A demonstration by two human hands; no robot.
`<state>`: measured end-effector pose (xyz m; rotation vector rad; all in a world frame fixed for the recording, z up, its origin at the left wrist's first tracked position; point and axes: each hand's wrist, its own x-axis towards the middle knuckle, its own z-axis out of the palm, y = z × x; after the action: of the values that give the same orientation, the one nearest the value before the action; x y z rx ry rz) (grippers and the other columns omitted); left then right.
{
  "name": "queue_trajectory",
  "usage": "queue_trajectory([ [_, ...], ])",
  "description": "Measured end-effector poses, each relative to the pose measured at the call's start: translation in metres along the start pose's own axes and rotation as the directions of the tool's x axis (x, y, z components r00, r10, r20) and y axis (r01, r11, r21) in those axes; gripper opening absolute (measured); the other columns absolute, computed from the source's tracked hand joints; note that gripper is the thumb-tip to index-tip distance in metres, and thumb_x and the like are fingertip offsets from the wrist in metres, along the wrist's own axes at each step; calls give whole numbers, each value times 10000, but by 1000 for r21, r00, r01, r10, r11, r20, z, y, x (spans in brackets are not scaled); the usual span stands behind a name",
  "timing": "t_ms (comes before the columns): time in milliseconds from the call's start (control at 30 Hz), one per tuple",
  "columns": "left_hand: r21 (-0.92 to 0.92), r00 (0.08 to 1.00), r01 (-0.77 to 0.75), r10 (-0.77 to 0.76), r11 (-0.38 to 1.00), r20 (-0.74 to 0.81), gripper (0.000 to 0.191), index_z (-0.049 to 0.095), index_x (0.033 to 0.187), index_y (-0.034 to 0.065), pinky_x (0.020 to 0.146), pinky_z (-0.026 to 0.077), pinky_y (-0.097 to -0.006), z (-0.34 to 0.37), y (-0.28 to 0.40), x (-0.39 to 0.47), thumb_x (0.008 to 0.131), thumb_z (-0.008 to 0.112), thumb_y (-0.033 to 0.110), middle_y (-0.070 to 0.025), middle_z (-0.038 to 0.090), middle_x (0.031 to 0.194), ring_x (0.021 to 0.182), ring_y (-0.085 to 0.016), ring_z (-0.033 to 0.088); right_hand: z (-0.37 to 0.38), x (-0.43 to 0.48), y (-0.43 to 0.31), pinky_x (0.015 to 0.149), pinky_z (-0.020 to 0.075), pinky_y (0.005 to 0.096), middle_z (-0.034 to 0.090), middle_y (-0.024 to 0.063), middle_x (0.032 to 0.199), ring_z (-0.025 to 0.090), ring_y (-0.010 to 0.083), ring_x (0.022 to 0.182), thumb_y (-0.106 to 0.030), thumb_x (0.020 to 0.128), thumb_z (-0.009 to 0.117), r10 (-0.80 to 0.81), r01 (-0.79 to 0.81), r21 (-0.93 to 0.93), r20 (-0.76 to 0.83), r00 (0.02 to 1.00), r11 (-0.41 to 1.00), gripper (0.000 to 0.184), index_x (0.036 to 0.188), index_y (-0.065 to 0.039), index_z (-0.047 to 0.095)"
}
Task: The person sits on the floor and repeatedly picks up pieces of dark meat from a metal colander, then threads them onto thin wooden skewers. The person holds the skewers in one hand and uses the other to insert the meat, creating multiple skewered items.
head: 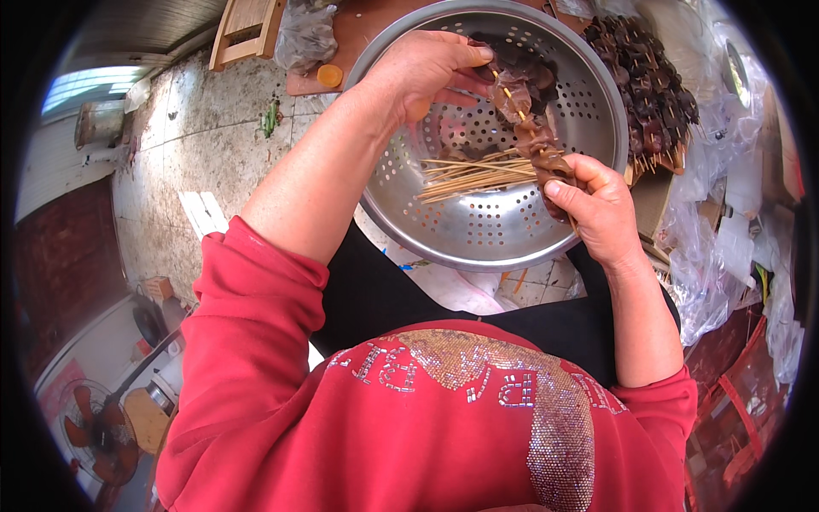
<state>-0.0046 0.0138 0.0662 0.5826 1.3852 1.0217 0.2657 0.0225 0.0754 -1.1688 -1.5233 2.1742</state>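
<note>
My right hand (598,208) grips the lower end of a bamboo skewer (508,93) threaded with ruffled brown pieces that look like wood ear mushroom (534,141). At the skewer's upper end, my left hand (435,70) pinches a dark mushroom piece (481,66) between thumb and fingers. Both hands are above a large perforated stainless steel colander (489,256). Inside it lies a bundle of bare bamboo skewers (473,181), partly hidden by the loaded skewer. Loose dark mushroom pieces (544,80) rest at the colander's far side.
Many loaded skewers (646,96) are stacked right of the colander, beside clear plastic bags (710,256). Left of it are a small wooden stool (248,29), a knotted plastic bag (307,35) and an orange round piece (329,75). An electric fan (99,432) stands lower left.
</note>
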Motion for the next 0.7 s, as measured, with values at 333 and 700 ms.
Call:
queue_trajectory([
  [333, -150, 997, 40, -29, 988, 76, 225, 657, 1089, 45, 795, 606, -405, -1, -1, 3, 942, 679, 213, -60, 666, 996, 879, -198, 649, -3, 1, -1, 674, 470, 244, 632, 4, 860, 558, 80, 735, -143, 916, 695, 10, -12, 106, 22, 1000, 994, 241, 1098, 10, 653],
  [700, 52, 997, -18, 22, 998, -70, 358, 630, 1151, 10, 818, 552, -361, -1, 3, 4, 949, 657, 304, -105, 671, 1090, 882, -206, 679, -6, 3, -8, 694, 459, 239, 655, 6, 894, 561, 75, 756, -151, 928, 689, -38, 47, 109, -81, 996, 993, 260, 1142, -9, 652],
])
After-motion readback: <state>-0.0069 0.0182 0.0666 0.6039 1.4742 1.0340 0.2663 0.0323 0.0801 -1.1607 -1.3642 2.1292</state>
